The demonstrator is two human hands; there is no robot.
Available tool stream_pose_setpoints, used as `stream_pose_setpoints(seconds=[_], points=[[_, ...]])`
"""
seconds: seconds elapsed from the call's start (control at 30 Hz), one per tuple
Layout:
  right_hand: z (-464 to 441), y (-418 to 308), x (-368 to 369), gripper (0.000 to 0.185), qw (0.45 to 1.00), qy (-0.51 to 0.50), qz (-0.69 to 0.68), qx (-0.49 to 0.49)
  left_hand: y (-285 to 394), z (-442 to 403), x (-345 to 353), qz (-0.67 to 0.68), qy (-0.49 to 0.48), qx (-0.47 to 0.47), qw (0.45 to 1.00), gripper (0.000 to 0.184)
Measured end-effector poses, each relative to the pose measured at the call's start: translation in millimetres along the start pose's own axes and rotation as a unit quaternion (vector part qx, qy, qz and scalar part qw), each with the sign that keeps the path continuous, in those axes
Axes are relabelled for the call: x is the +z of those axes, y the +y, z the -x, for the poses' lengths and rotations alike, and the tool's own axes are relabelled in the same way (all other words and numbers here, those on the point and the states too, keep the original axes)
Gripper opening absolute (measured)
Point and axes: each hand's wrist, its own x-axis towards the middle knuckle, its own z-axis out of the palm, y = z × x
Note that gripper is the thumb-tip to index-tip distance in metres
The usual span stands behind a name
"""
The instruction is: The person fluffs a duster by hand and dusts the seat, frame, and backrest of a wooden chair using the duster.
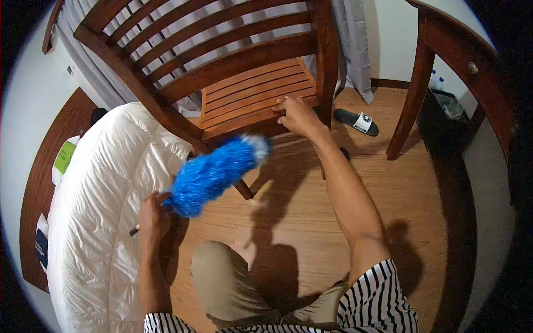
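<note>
My left hand (152, 215) is closed round the handle of a fluffy blue duster (214, 175). The duster's head points up and to the right, its whitish tip blurred close to the chair. A dark wooden chair (239, 83) with a slatted back and slatted seat stands in front of me. My right hand (298, 115) rests on the rear edge of its seat, fingers curled over the wood. Part of the right-hand grip is hidden behind the fingers.
A bed with a white duvet (105, 211) lies along my left. A slide sandal (358, 121) is on the wooden floor (311, 238) beyond the chair. To the right stand a wooden desk (422, 83) and a dark bin (444, 119). Grey curtains (355, 50) hang behind.
</note>
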Motion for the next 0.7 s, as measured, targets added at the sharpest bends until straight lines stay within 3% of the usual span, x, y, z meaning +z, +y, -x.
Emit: stream_pose_setpoints(seconds=[0.1,0.2,0.3,0.43,0.53,0.63,0.67,0.7], points=[[-2.2,-16.8,-12.5,0.044,0.985,-0.109,-0.041,0.125,-38.6,19.6,-6.0,0.035,0.025,0.007,0.999,0.032],[-3.4,-30.9,-5.9,0.056,0.988,-0.106,0.075,0.080,-38.7,26.1,-11.1,0.028,0.047,-0.001,0.998,0.030],[0.7,-33.4,19.0,0.051,0.993,-0.032,0.115,0.014,-26.5,19.7,-16.8,-0.009,0.013,-0.026,1.000,0.028],[-3.6,-31.1,15.4,0.059,0.982,-0.102,0.152,0.050,-32.6,16.7,-22.1,0.051,-0.018,0.004,0.998,0.027],[-1.6,-23.7,16.9,0.057,0.989,-0.103,0.092,0.050,-60.4,22.6,-30.2,0.367,-0.059,-0.061,0.927,0.025],[3.0,-23.5,18.1,0.054,0.999,0.025,0.023,0.034,-78.4,32.3,-24.3,0.419,0.049,-0.148,0.895,0.024],[-2.7,-23.2,11.6,0.050,0.994,-0.075,0.082,0.016,-81.4,29.9,-15.1,0.392,0.085,-0.116,0.908,0.024],[-2.5,-29.4,2.6,0.046,0.995,-0.074,0.065,0.023,-71.7,26.7,-18.1,0.283,0.074,-0.087,0.952,0.024]])
